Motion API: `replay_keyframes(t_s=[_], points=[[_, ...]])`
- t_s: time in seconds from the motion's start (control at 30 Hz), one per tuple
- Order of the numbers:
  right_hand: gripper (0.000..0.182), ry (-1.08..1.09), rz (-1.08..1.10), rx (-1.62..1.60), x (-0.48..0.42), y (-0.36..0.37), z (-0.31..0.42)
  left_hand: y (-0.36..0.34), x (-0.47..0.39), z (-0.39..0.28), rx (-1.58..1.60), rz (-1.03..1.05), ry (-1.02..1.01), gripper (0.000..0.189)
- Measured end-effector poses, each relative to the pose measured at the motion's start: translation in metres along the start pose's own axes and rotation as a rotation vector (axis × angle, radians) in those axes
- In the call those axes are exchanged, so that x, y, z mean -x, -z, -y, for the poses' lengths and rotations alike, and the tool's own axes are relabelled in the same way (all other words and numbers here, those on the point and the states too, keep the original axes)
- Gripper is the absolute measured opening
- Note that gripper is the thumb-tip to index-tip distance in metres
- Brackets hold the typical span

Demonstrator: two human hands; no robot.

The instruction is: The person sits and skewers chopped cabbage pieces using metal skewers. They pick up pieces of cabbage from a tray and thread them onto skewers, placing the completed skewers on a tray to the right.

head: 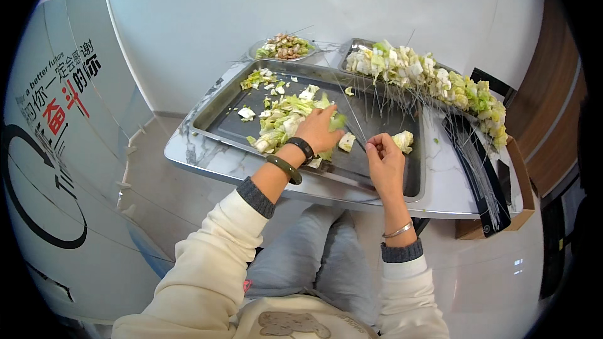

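Note:
My left hand (320, 132) is over the right side of a pile of cut cabbage (282, 120) in a large metal tray (221, 133). Its fingertips touch the leaves, and a blurred green leaf piece (337, 121) shows beside them. Whether the fingers grip any leaf is hidden. With thumb and fingertips, my right hand (386, 160) pinches thin metal skewers (355, 122) that point up and away; their exact number is unclear. Just right of that hand lies a pale cabbage clump (403, 141). A loose cabbage piece (346, 141) sits between the hands.
Behind and to the right, a long row of skewered cabbage (424, 73) rests partly on a smaller metal tray (349, 47), skewer ends overhanging the large tray. Bare skewers (480, 183) lie on a black holder (459, 150). A plate of food pieces (285, 47) stands at the back left. A cardboard box (520, 188) is rightmost.

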State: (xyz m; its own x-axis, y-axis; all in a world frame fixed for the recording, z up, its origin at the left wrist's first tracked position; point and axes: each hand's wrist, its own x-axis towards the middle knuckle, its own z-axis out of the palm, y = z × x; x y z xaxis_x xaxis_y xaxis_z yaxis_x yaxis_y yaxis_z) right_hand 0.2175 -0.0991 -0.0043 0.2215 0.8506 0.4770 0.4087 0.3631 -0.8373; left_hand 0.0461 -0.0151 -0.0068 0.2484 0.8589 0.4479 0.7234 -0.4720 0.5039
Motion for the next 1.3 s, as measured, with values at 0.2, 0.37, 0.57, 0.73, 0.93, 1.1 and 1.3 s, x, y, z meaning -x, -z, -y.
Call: replay_keyframes(t_s=[0.2,0.37,0.57,0.73,0.93,1.1,1.3], points=[[0.01,0.078,-0.046,-0.038,0.003,0.001,0.001,0.051,0.021,-0.001,0.244,-0.005,-0.096,0.036],[0.014,0.235,-0.177,-0.069,-0.001,0.005,0.013,0.117,0.039,0.038,-0.309,0.129,0.142,0.039],[0.018,0.17,-0.172,-0.305,-0.004,0.017,0.033,0.128,0.053,0.053,-0.135,0.299,0.194,0.037],[0.024,-0.119,0.073,-0.709,0.0,0.016,0.038,0.098,0.037,0.078,-0.339,0.074,0.136,0.031],[0.017,-0.294,0.203,-0.759,0.01,0.004,0.015,0.072,0.013,0.052,-0.06,-0.104,-0.093,0.019],[0.015,-0.286,0.281,-0.6,0.01,0.007,0.009,0.06,-0.007,0.026,-0.332,0.055,-0.036,0.016],[0.013,-0.246,0.3,-0.562,0.012,0.007,0.01,0.065,-0.006,0.016,-0.136,0.215,0.191,0.011]])
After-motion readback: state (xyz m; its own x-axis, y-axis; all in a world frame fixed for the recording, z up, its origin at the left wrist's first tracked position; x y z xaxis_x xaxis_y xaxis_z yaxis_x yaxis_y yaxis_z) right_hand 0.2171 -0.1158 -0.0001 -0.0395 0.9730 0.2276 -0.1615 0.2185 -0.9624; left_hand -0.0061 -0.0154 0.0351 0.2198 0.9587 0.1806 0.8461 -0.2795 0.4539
